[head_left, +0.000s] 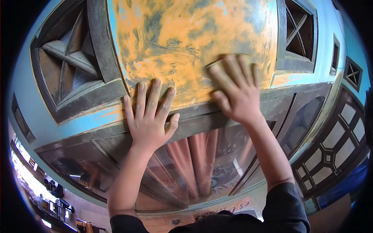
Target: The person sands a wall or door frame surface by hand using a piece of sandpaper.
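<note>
Orange-patched panel spans the wall ahead of us. At its lower left, our left hand is open, fingers spread, partly over the dark beam; too much lean could make it slip. Farther right, our right hand is open and flat on the panel (blurred, perhaps over a thin pad); uneven pressure might gouge the surface, and overreaching could knock knuckles on the right vent frame.

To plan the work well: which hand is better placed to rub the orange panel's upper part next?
Probably the right hand: it is higher on the orange panel, and a flat, blurred piece seems to be under its fingers. The left hand lies lower, flat at the panel's bottom edge.
</note>
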`<action>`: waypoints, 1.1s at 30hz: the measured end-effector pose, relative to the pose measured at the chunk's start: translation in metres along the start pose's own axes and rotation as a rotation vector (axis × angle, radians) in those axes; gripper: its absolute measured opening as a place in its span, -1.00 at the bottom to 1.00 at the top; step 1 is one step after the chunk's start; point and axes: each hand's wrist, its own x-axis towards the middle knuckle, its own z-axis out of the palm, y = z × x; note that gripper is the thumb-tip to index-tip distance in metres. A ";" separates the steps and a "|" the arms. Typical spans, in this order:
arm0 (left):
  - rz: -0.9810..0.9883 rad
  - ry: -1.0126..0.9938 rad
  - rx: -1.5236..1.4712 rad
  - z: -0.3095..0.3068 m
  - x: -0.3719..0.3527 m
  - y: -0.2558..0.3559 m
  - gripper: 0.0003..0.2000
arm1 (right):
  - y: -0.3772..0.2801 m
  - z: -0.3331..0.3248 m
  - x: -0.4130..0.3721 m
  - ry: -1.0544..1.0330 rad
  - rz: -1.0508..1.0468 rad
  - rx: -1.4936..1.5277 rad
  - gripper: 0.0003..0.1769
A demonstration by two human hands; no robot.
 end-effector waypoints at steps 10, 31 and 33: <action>-0.082 -0.047 -0.010 -0.002 -0.013 0.010 -0.38 | 0.011 0.011 -0.053 -0.065 0.236 0.071 -0.28; -0.381 0.004 -0.101 0.010 -0.046 0.037 -0.27 | 0.053 0.010 -0.097 0.065 0.497 0.258 -0.11; -0.384 0.012 -0.126 0.011 -0.050 0.038 -0.26 | 0.029 0.011 -0.097 -0.047 0.346 0.264 -0.16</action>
